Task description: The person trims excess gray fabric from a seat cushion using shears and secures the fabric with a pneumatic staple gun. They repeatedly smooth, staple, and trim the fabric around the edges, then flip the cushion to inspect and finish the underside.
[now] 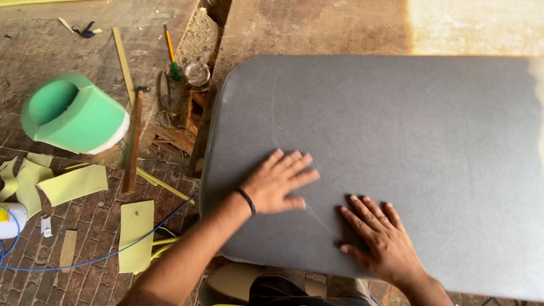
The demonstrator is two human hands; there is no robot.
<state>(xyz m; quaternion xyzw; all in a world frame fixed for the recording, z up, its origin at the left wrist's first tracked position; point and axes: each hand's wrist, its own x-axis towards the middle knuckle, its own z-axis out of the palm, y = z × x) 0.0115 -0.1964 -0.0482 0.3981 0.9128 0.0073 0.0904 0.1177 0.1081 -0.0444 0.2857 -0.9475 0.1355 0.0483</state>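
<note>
Head view, looking down. Large grey foam sheet [396, 141] with rounded corners lies flat over a wooden workbench [317, 25], covering most of it; the bench's far edge shows bare beyond the sheet, and the sheet's near edge overhangs toward the person. Left hand [277, 182] lies palm down on the sheet near its near-left corner, fingers spread and pointing toward the far-right; fully open, gripping nothing. A dark band [246, 200] circles the left wrist. Right hand [377, 235] also palm down on the sheet, close to the near edge, just right of the left hand and apart from it; fingers splayed, flat, holding nothing. A faint curved line [276, 122] runs across the sheet surface from the far side toward the gap between the hands. Off the bench's left edge, on the brick floor [96, 238]: a green foam block [71, 116] with a scooped hollow, yellow foam offcuts [73, 184] scattered beside it, a blue cable [107, 258] looping across the bricks, a white container [11, 220] at the far left. A pencil [170, 51] with a green end and a small round clear object [197, 73] lie near the bench's far-left corner.
</note>
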